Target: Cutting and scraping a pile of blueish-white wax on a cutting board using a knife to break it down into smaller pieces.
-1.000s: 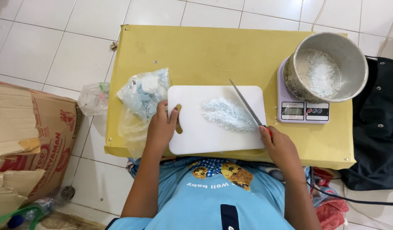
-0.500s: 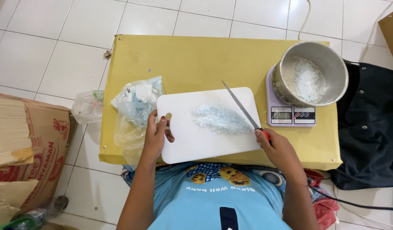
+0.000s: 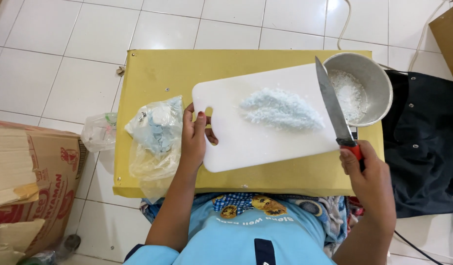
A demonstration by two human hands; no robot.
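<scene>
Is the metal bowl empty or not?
Not empty: the metal bowl holds a thin layer of white crumbs at the bottom, far below its rim.

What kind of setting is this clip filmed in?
Probably a home or small workshop floor, not a proper kitchen: a low yellow table stands on white floor tiles, a cardboard box sits beside it, and the left hand grips a white cutting board.

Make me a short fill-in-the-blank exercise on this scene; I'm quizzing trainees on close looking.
1. The left hand grips the white cutting board by its ____ edge.
2. The right hand holds a ____ with a red handle.
3. The pale blue crumbs lie on the ____.
4. Beside the board's far end stands a metal ____ holding white crumbs.

Missing words: left; knife; cutting board; bowl
</scene>
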